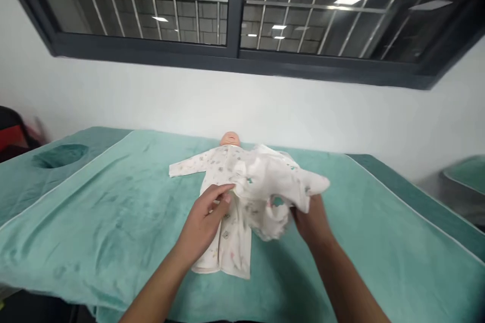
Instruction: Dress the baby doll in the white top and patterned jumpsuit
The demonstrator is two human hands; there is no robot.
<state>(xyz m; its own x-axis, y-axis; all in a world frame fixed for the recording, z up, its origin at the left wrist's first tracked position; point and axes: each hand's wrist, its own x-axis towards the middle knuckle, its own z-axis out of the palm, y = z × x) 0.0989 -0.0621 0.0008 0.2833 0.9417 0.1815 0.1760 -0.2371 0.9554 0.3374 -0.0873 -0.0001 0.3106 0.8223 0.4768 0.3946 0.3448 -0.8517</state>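
Note:
A baby doll lies on its back, dressed in a white long-sleeved baby outfit with small prints. Over its chest and right of it I hold up a bunched white baby garment with small coloured prints, blurred in places. My right hand is closed on the garment from below, its fingers partly hidden by the cloth. My left hand pinches the garment's left edge between thumb and index finger, above the doll's legs. The cloth covers the doll's arm on the right side.
A green towel-like cover spreads over the bed, with a round hollow at the left end. Behind it rises a white wall under a dark-framed barred window. Another green-topped surface stands at far right.

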